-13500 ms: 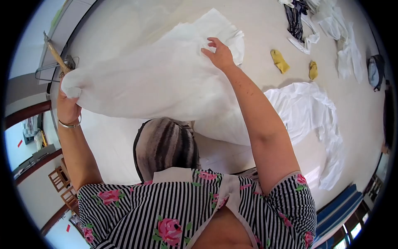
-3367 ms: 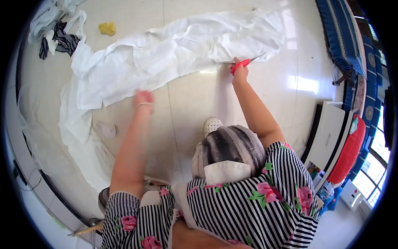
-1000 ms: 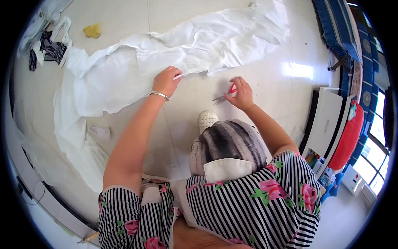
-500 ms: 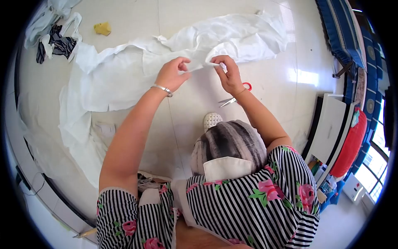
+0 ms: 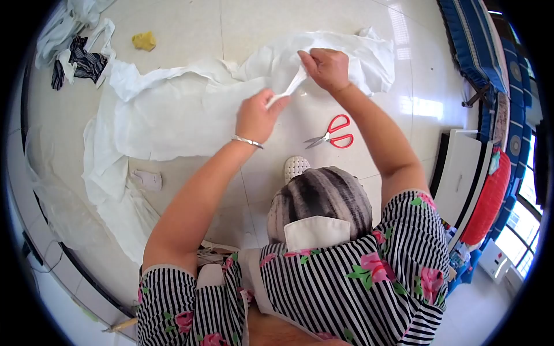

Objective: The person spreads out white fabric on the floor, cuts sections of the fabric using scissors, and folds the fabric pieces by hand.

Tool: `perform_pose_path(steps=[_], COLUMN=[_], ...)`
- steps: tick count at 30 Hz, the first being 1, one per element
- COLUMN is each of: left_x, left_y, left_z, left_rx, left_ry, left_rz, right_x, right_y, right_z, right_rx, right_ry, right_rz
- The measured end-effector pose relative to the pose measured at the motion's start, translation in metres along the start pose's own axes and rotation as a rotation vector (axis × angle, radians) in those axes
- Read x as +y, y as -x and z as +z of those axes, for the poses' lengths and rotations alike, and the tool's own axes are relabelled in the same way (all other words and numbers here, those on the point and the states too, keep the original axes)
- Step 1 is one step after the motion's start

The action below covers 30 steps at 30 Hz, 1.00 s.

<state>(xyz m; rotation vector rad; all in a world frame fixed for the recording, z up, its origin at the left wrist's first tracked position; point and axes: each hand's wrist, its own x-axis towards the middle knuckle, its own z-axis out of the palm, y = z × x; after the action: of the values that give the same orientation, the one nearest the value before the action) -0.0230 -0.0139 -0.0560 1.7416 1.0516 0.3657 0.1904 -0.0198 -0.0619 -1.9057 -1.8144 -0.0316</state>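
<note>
A long, crumpled piece of thin white fabric (image 5: 173, 118) lies spread over the tiled floor. My left hand (image 5: 258, 117), with a bracelet at the wrist, is closed on a gathered part of its edge. Farther up and to the right, my right hand (image 5: 328, 68) is a fist around the same fabric. Between both hands the cloth runs as a narrow, taut, twisted strip. Scissors (image 5: 334, 136) with red handles lie on the floor below my right hand, blades apart and pointing left.
A yellow scrap (image 5: 143, 41) and a dark striped cloth (image 5: 86, 59) lie at the upper left. My cream shoe (image 5: 296, 167) is near the scissors. On the right stand a white drawer unit (image 5: 456, 173) and blue folded furniture (image 5: 476, 49). A small pale patch (image 5: 148, 180) lies left.
My right hand has moved up and right and closed into a fist. My left hand has shifted right and gripped the fabric, now stretched between them. The scissors are fully uncovered.
</note>
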Motion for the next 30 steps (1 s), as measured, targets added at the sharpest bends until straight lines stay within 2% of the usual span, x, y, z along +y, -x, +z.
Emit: perform_pose_path(steps=[1, 3, 5, 6, 7, 8, 9, 10, 11, 12, 14, 15, 16, 17, 19, 20, 22, 25, 28, 29, 30], left_x=[0.005, 0.016, 0.023, 0.018, -0.014, -0.037, -0.071, -0.099, -0.124, -0.156, -0.209, -0.226, -0.241, -0.250, -0.242, -0.223, -0.207, -0.213, -0.216, -0.187, -0.200], left_y=[0.001, 0.008, 0.033, 0.049, 0.060, 0.075, 0.089, 0.102, 0.120, 0.141, 0.188, 0.223, 0.254, 0.280, 0.299, 0.277, 0.240, 0.223, 0.223, 0.213, 0.208], left_z=[-0.002, -0.003, -0.038, -0.064, -0.093, -0.132, -0.173, -0.212, -0.250, -0.292, -0.378, -0.428, -0.472, -0.504, -0.516, -0.493, -0.459, -0.449, -0.440, -0.417, -0.413], left_rx=[0.002, -0.002, -0.052, -0.111, -0.036, -0.101, -0.109, -0.043, 0.000, 0.041, 0.041, 0.137, 0.194, 0.221, 0.173, 0.148, 0.170, 0.212, 0.289, 0.424, 0.488], left_ry=[0.085, 0.258, 0.148, 0.049, -0.351, -0.421, -0.562, -0.683, -0.836, -0.909, -1.155, -1.145, -1.155, -1.173, -1.342, -1.544, -1.507, -1.475, -1.262, -1.126, -0.922], left_rz=[-0.008, -0.036, 0.133, 0.209, 0.755, 0.501, 0.454, 0.482, 0.449, 0.277, 0.024, 0.047, 0.022, -0.051, -0.214, -0.300, -0.369, -0.373, -0.362, -0.289, -0.186], right_x=[0.013, 0.047, 0.116, 0.149, 0.172, 0.201, 0.214, 0.212, 0.210, 0.212, 0.254, 0.269, 0.290, 0.271, 0.265, 0.262, 0.246, 0.220, 0.249, 0.263, 0.252], right_y=[-0.007, -0.020, -0.025, -0.017, -0.009, 0.008, 0.016, 0.028, 0.034, 0.042, 0.080, 0.096, 0.112, 0.108, 0.102, 0.086, 0.050, -0.001, -0.029, -0.036, -0.048], right_z=[0.006, 0.013, -0.014, -0.036, -0.062, -0.083, -0.105, -0.125, -0.141, -0.151, -0.170, -0.194, -0.222, -0.249, -0.264, -0.252, -0.236, -0.223, -0.197, -0.180, -0.163], right_rx=[0.004, 0.050, -0.033, -0.019, -0.116, -0.025, -0.194, -0.202, -0.357, -0.462, -0.427, -0.412, -0.356, -0.445, -0.293, -0.242, -0.115, -0.093, -0.037, -0.008, 0.143], right_ry=[0.013, 0.158, 0.388, 0.430, 0.518, 0.556, 0.740, 0.751, 0.893, 0.945, 0.972, 1.024, 1.059, 1.137, 1.122, 1.107, 1.093, 1.018, 0.963, 0.938, 0.765], right_rz=[-0.165, -0.209, 0.107, 0.113, 0.246, 0.140, 0.265, 0.333, 0.437, 0.532, 0.489, 0.728, 0.775, 0.883, 0.961, 0.916, 0.838, 0.765, 0.651, 0.514, 0.467])
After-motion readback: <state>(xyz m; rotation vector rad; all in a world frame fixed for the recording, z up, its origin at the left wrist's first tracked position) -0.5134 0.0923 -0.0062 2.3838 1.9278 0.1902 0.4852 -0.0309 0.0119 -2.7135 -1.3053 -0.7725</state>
